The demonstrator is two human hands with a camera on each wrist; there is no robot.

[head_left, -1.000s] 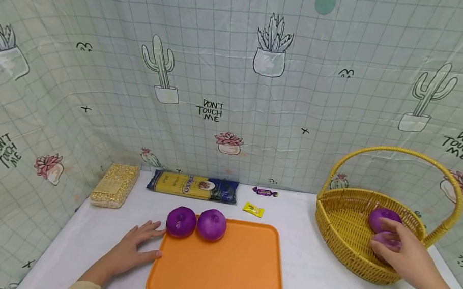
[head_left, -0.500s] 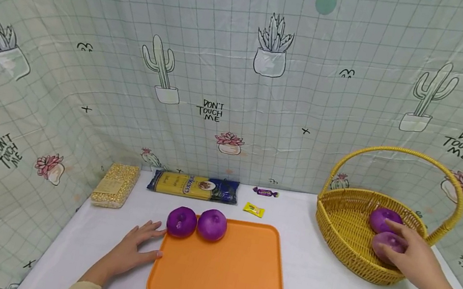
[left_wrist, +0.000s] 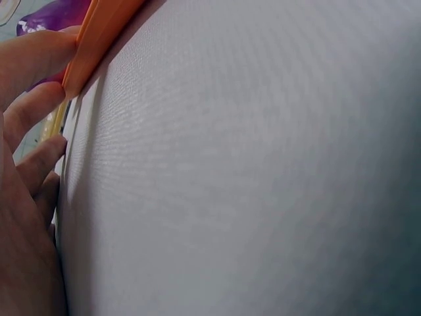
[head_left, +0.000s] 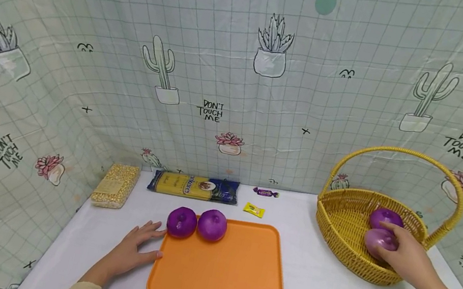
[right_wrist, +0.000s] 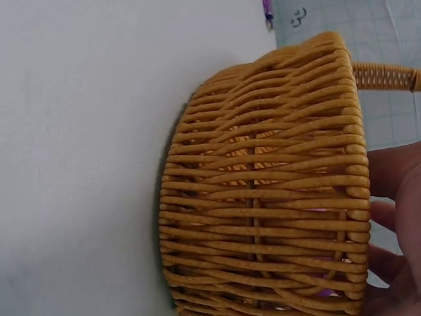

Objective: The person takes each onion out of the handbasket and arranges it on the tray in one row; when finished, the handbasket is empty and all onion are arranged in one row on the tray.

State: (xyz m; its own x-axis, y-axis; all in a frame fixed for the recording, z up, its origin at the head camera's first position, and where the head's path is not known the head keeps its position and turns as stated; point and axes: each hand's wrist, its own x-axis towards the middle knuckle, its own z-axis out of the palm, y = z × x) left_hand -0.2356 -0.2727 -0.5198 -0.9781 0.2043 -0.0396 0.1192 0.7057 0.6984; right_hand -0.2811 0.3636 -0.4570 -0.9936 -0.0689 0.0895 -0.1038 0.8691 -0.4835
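Curling over basket onion (head_left: 377, 239), apparently: right hand (head_left: 408, 257)

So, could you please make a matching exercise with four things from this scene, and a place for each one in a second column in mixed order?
Things:
1. left hand
2. right hand
3. two purple onions
4. yellow candy

Places:
A. on the white table behind the orange tray
B. in the yellow wicker basket, holding a purple onion
C. on the far left part of the orange tray
D. flat on the white table, at the tray's left edge

Pairs: 1-D, 2-B, 3-C, 4-A
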